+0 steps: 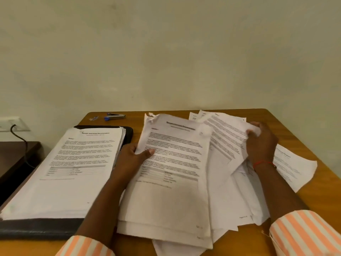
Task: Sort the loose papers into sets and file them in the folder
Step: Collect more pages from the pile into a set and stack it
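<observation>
A person's left hand grips the edge of a printed set, thumb on top, while the right hand pinches 1 sheet above loose papers heaped on the table. Beside them, the black folder carries a sorted stack.

Office desk against a plain wall.
A stack of printed documents on a black folder, a blue stapler near the far edge, a wall socket.
</observation>
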The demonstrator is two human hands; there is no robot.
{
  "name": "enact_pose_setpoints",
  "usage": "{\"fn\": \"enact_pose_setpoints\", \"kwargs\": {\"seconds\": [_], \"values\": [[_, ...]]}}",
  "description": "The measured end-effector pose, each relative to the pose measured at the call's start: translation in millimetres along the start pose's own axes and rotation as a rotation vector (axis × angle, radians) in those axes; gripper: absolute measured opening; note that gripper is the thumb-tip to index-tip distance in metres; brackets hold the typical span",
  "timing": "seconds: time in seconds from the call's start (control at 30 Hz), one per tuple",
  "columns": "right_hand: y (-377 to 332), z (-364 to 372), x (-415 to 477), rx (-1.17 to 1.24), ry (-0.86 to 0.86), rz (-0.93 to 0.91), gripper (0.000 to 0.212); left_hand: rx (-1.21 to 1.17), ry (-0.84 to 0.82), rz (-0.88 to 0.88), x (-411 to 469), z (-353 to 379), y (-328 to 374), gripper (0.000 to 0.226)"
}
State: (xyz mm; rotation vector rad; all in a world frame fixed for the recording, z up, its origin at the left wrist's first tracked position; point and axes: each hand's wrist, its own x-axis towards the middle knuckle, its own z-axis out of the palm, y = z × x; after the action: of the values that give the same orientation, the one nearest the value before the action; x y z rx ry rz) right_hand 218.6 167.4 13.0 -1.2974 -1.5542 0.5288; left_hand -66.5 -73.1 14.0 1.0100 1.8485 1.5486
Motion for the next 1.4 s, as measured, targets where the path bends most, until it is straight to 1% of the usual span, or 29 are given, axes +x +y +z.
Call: {"fn": "enact_pose_setpoints", "kwargs": {"seconds": [0.07, 0.1, 0.17, 0.2, 0.27, 0.3, 0.33, 0.37, 0.43, 0.47, 0.5, 0.53, 0.63, 0.7, 0.77, 0.83, 0.93, 1.0, 1.07, 1.1, 1.13, 1.2, 1.23, 1.27, 1.33, 1.4], "values": [[2.6, -3.8, 1.5, -0.068, 0.043, 0.043, 0.049, -0.082, 0.132, -0.005, 4.0, -4.7, -4.5, 0.020], [2.3, -3.5, 1.2, -0.070, 0.037, 0.055, 0.057, -0.136, 0.196, -0.001, 4.6, -4.5, -6.3, 0.019], [0.6, 0.7, -0.7, -0.122, 0.003, 0.001, 0.068, -0.240, 0.312, 0.011, 4.5, -2.3, -8.7, 0.017], [-0.5, 4.0, -3.0, -0.184, -0.014, -0.063, 0.068, -0.289, 0.372, 0.014, 4.6, -1.8, -9.8, 0.017], [-10.5, 7.6, -12.1, -0.302, -0.058, -0.183, 0.059, -0.356, 0.482, 0.003, 6.3, -2.7, -12.1, 0.019], [-18.3, 8.5, -19.7, -0.279, -0.104, -0.218, 0.051, -0.376, 0.523, 0.000, 7.5, -2.8, -12.4, 0.023], [-28.2, 7.4, -30.8, -0.184, -0.197, -0.231, 0.046, -0.400, 0.547, 0.002, 6.3, -2.2, -11.6, 0.029], [-40.0, 6.0, -44.3, -0.050, -0.348, -0.195, 0.047, -0.433, 0.549, 0.011, 4.0, -0.7, -10.5, 0.034], [-60.9, 5.6, -68.9, 0.155, -0.714, -0.047, 0.063, -0.489, 0.490, 0.035, -0.9, 4.0, -5.2, 0.039], [-64.5, 9.4, -76.9, 0.179, -0.839, -0.007, 0.068, -0.505, 0.442, 0.031, -2.0, 6.1, -3.1, 0.040], [-65.8, 11.9, -83.7, 0.169, -0.902, -0.026, 0.067, -0.523, 0.395, 0.022, -5.8, 8.0, 0.0, 0.041], [-64.7, 14.5, -87.8, 0.160, -0.925, -0.055, 0.063, -0.534, 0.351, 0.016, -9.6, 9.1, 3.4, 0.043], [-61.9, 14.6, -91.0, 0.247, -0.884, -0.049, 0.048, -0.590, 0.244, 0.018, -14.6, 12.9, 6.8, 0.049], [-66.8, 6.1, -97.2, 0.323, -0.782, -0.087, 0.042, -0.565, 0.222, 0.041, -25.6, 16.1, 19.0, 0.047], [-72.5, -0.6, -101.6, 0.401, -0.661, -0.125, 0.036, -0.484, 0.227, 0.111, -34.8, 20.1, 39.1, 0.046], [-82.9, -8.0, -103.7, 0.469, -0.597, -0.132, 0.029, -0.428, 0.274, 0.198, -41.6, 20.4, 60.0, 0.042], [-99.7, -20.0, -99.9, 0.579, -0.584, -0.093, 0.038, -0.345, 0.352, 0.332, -51.6, 20.7, 92.7, 0.039], [-105.7, -27.5, -98.3, 0.651, -0.580, -0.095, 0.040, -0.244, 0.380, 0.416, -58.0, 21.6, 103.0, 0.038], [-102.3, -27.3, -104.1, 0.663, -0.589, -0.060, 0.034, -0.199, 0.369, 0.403, -63.5, 24.9, 94.1, 0.042], [-96.9, -25.0, -111.1, 0.631, -0.602, -0.039, 0.032, -0.193, 0.348, 0.374, -66.3, 27.9, 83.2, 0.047], [-89.2, -21.7, -118.7, 0.584, -0.627, -0.027, 0.033, -0.183, 0.318, 0.340, -68.7, 31.5, 70.0, 0.049], [-74.8, -17.5, -131.6, 0.466, -0.690, -0.048, 0.041, -0.151, 0.283, 0.264, -76.7, 34.5, 49.1, 0.045], [-70.0, -17.8, -134.7, 0.428, -0.716, -0.083, 0.043, -0.128, 0.293, 0.246, -81.3, 32.9, 44.7, 0.044], [-69.8, -20.4, -134.7, 0.427, -0.736, -0.117, 0.040, -0.106, 0.323, 0.246, -83.3, 27.8, 42.7, 0.043], [-76.1, -27.3, -133.3, 0.506, -0.760, -0.105, 0.025, -0.073, 0.384, 0.259, -85.2, 9.3, 47.8, 0.038], [-81.4, -31.7, -138.9, 0.548, -0.778, -0.062, 0.028, -0.107, 0.444, 0.202, -86.0, -14.1, 46.3, 0.032]]}}
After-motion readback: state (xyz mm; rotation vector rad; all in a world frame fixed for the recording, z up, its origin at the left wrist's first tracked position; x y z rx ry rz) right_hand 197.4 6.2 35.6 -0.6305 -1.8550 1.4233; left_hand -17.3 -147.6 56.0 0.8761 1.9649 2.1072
